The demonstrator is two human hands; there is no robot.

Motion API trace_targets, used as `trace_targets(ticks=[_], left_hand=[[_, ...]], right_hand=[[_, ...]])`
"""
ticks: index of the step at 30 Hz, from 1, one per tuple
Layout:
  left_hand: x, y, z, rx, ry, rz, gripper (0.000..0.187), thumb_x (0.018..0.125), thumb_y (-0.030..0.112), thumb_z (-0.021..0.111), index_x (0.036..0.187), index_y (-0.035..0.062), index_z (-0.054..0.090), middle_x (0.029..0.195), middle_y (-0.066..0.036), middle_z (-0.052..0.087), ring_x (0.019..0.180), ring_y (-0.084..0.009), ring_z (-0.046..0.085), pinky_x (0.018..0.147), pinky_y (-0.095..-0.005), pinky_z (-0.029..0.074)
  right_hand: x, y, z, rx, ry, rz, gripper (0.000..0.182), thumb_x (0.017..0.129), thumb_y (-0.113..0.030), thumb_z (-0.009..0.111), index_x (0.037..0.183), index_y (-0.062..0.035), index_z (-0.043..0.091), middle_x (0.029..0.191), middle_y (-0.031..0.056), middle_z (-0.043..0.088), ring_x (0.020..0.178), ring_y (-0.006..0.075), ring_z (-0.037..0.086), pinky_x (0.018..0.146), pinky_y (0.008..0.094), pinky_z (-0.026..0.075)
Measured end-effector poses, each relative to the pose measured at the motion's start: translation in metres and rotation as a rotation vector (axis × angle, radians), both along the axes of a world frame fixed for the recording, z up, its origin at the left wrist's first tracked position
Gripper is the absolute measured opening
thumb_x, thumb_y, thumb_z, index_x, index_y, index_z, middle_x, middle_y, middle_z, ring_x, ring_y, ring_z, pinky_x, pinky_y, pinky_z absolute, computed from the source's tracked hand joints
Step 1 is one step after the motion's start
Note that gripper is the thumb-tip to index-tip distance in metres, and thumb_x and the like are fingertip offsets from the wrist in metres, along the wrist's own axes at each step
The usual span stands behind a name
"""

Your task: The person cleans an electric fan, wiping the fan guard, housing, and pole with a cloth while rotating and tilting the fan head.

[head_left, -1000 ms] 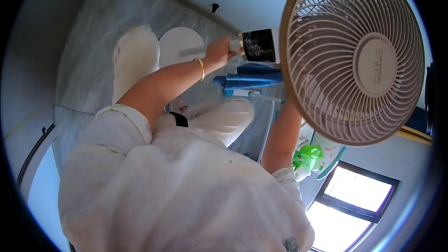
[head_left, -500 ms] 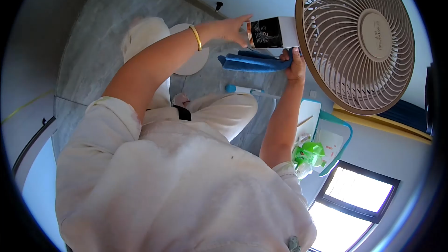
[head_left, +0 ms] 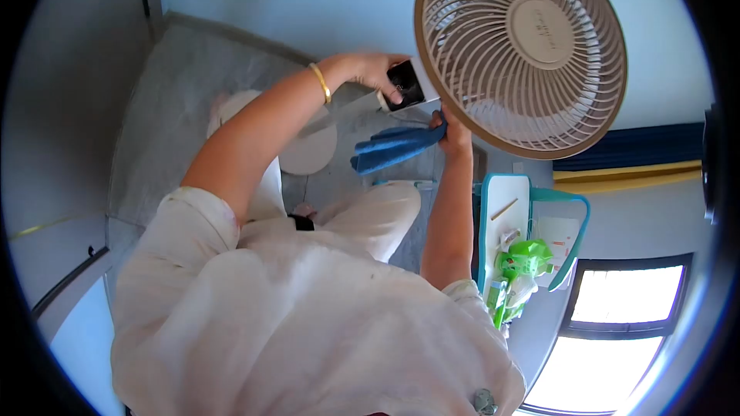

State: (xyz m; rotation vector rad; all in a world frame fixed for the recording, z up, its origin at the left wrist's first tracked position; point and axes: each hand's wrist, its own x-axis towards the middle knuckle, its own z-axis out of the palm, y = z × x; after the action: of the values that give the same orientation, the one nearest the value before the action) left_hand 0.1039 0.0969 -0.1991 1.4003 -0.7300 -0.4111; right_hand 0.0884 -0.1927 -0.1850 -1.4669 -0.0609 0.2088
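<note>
A standing fan [head_left: 541, 31] with a beige, spiral-ribbed grille tilts at the upper right. Below its head is a white box with a glossy black control panel [head_left: 405, 83]. My left hand [head_left: 374, 73], a gold bangle on its wrist, grips this box, the thumb lying over the panel. In my right hand [head_left: 456, 135] is a blue cloth [head_left: 395, 148], pinched at one end just under the box, beside the grille's rim. The cloth's loose part hangs toward the left. Some of the right fingers are hidden behind the cloth and fan.
A round pale disc, perhaps the fan's base [head_left: 310, 148], rests on the grey tiled floor [head_left: 193, 77]. To the right stands a white table with a teal edge [head_left: 505, 192], bearing a green plastic bag [head_left: 528, 258]. Beyond are a window [head_left: 632, 296] and a dark blue curtain [head_left: 640, 148].
My left hand has closed from an open reach onto the control box. The fan head and box appear farther left and tilted; the cloth hangs lower. The camera view has shifted.
</note>
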Motion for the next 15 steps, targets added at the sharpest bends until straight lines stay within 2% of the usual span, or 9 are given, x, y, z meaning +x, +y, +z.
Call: trace_targets(ticks=[1,3,6,9,10,15], left_hand=[[0.002,-0.003,-0.003,-0.047,-0.164,0.056,0.086,0.063,0.015,0.085,0.136,0.0008,0.040,0.134,-0.015,0.050,0.122,-0.0268,0.047,0.104,-0.0372,0.039],[0.005,-0.001,0.001,0.125,-0.168,0.073,0.080,0.063,0.016,0.086,0.132,0.0021,0.047,0.132,-0.014,0.053,0.123,-0.0264,0.046,0.104,-0.0371,0.038],[0.006,-0.005,-0.005,0.075,-0.119,0.073,0.073,0.063,0.017,0.086,0.126,0.0028,0.054,0.126,-0.012,0.057,0.120,-0.0254,0.049,0.102,-0.0368,0.039],[0.008,-0.006,-0.004,0.089,-0.187,0.090,0.067,0.064,0.016,0.086,0.123,0.0020,0.056,0.122,-0.011,0.060,0.113,-0.0235,0.053,0.098,-0.0352,0.042],[0.007,-0.005,0.001,0.149,0.015,0.024,0.089,0.060,0.015,0.087,0.135,0.0035,0.042,0.133,-0.011,0.052,0.124,-0.0227,0.045,0.105,-0.0341,0.034],[-0.005,-0.008,0.002,0.150,0.086,0.073,0.079,0.060,0.016,0.087,0.128,0.0020,0.050,0.127,-0.011,0.056,0.119,-0.0237,0.049,0.101,-0.0343,0.039]], right_hand=[[0.002,-0.005,-0.006,0.025,0.004,0.005,0.020,0.086,-0.021,0.069,0.093,-0.0142,0.052,0.072,-0.0013,0.045,0.060,0.0129,0.045,0.056,0.0292,0.041],[0.002,-0.005,-0.006,0.043,-0.009,0.020,0.021,0.085,-0.021,0.070,0.093,-0.0139,0.052,0.071,-0.0007,0.046,0.060,0.0132,0.046,0.056,0.0292,0.042],[-0.010,0.004,-0.001,0.055,-0.021,0.032,0.023,0.083,-0.022,0.071,0.095,-0.0129,0.054,0.068,0.0004,0.048,0.058,0.0139,0.048,0.056,0.0290,0.042],[-0.005,0.002,-0.006,0.082,-0.026,0.036,0.024,0.083,-0.021,0.070,0.097,-0.0110,0.055,0.067,0.0015,0.050,0.057,0.0142,0.050,0.055,0.0286,0.043],[0.000,-0.005,-0.013,0.048,-0.046,0.035,0.024,0.083,-0.021,0.070,0.098,-0.0104,0.055,0.066,0.0018,0.051,0.057,0.0142,0.050,0.055,0.0285,0.043],[-0.013,0.006,-0.007,0.061,-0.105,0.035,0.018,0.082,-0.019,0.069,0.091,-0.0082,0.057,0.066,0.0031,0.054,0.055,0.0135,0.051,0.053,0.0277,0.044]])
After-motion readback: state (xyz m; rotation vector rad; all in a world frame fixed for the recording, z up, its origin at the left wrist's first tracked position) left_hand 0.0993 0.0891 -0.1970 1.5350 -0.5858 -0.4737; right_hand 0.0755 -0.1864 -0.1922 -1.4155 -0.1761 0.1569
